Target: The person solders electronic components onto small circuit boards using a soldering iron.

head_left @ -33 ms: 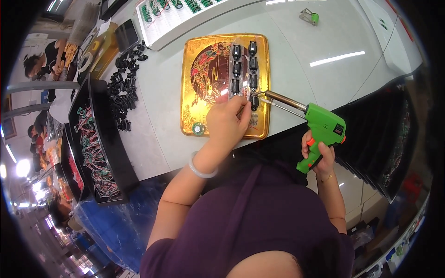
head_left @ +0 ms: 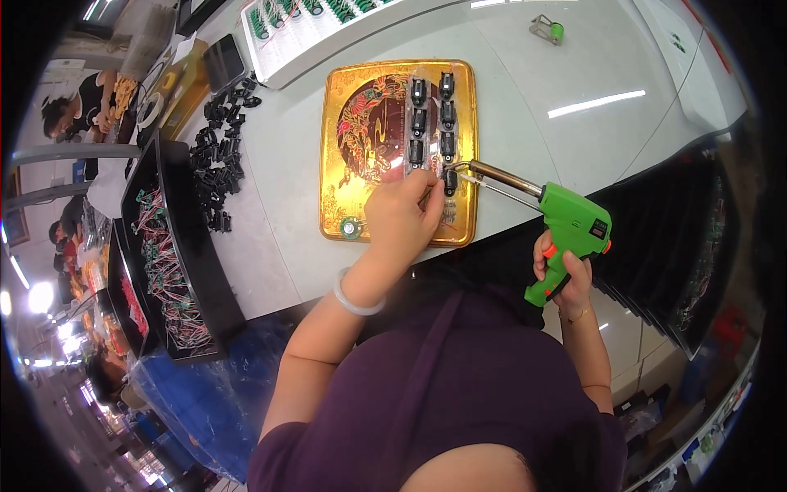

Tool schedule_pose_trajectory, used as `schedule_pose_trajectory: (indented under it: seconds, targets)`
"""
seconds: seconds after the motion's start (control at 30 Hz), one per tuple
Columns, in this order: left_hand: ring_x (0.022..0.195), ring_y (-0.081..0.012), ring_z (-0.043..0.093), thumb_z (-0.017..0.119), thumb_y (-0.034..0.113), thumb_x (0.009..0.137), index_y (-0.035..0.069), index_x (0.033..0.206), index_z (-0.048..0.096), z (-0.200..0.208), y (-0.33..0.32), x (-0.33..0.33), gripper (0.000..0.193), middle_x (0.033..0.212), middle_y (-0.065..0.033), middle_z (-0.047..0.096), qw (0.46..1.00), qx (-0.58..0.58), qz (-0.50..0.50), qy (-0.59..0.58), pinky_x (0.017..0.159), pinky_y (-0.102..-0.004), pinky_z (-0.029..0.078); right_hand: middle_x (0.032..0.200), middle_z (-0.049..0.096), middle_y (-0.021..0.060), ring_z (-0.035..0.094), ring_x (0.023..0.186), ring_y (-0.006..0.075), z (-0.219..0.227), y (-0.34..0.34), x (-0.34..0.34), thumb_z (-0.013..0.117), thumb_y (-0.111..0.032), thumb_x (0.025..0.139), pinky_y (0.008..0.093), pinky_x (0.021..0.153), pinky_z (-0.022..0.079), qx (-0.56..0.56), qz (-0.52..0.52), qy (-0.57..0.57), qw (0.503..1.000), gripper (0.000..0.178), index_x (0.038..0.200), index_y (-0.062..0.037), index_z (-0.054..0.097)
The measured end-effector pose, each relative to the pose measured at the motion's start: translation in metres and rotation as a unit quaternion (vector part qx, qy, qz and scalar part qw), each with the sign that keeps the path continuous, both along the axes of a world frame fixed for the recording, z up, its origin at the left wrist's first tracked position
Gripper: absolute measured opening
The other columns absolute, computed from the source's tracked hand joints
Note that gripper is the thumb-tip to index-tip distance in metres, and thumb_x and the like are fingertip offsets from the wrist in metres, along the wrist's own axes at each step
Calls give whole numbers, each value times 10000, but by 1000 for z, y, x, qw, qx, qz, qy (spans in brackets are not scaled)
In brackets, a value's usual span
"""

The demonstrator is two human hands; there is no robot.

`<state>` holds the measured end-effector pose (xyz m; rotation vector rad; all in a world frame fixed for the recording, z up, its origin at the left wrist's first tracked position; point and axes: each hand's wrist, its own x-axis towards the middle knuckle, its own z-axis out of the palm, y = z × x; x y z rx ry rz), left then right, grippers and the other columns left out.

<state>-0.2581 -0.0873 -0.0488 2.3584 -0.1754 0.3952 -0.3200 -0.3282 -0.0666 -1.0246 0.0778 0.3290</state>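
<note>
My right hand [head_left: 566,271] is wrapped round the grip of a green soldering gun [head_left: 578,225]. Its metal tip meets the lowest small black part [head_left: 450,182] in the right-hand row on a gold decorated tin lid [head_left: 338,197]. My left hand [head_left: 402,213] rests over the lower end of the left-hand row, fingertips pinched together close to the tip. What they hold is hidden by the fingers. More small black housings [head_left: 418,123] stand in two rows on the lid. A round green-rimmed piece [head_left: 351,228] lies at the lid's lower left corner.
Loose black housings [head_left: 217,156] are heaped left of the lid. Beyond them is a black tray [head_left: 215,328] of wired circuit boards. A white tray [head_left: 283,74] with green coils stands at the back. A small metal-and-green piece [head_left: 557,33] lies far right. Other people work at the far left.
</note>
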Motion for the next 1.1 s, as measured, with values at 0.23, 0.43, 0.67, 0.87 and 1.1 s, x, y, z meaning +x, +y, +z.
schedule_pose_trajectory:
  seconds: [0.23,0.43,0.67,0.87,1.1]
  targets:
    - [460,-235,517,634,110,720,88,682,553,0,1,0,92,503,-55,520,1000,4,-4,5,458,-337,382,748,463,120,440,615,133,-4,-1,-1,511,-341,813,218,497,393,-1,4,13,1000,366,867,16,455]
    - [466,-235,516,634,109,717,88,682,553,-1,0,0,91,500,-54,514,1000,-3,-2,5,468,-338,382,749,457,120,436,611,135,-4,1,-3,507,-341,819,215,500,396,-4,-3,15,1000,366,864,18,456]
    - [465,-240,514,634,106,718,88,691,559,-1,1,0,82,496,-58,508,1000,2,0,11,468,-345,379,753,454,119,439,605,134,-4,2,-4,513,-357,817,211,499,400,-13,-5,17,1000,381,856,17,455]
    - [468,-244,517,633,107,723,87,695,561,-1,0,0,80,498,-62,512,1000,-13,0,9,464,-347,382,823,498,158,462,593,126,3,-1,-3,483,-427,811,210,486,397,-7,-23,-44,999,504,944,59,468]
    - [478,-250,532,628,111,731,82,697,559,1,1,0,82,516,-68,535,1000,-8,2,17,468,-350,399,892,514,205,471,573,128,-7,-13,0,423,-468,804,213,470,392,20,-27,-68,997,610,1044,93,434]
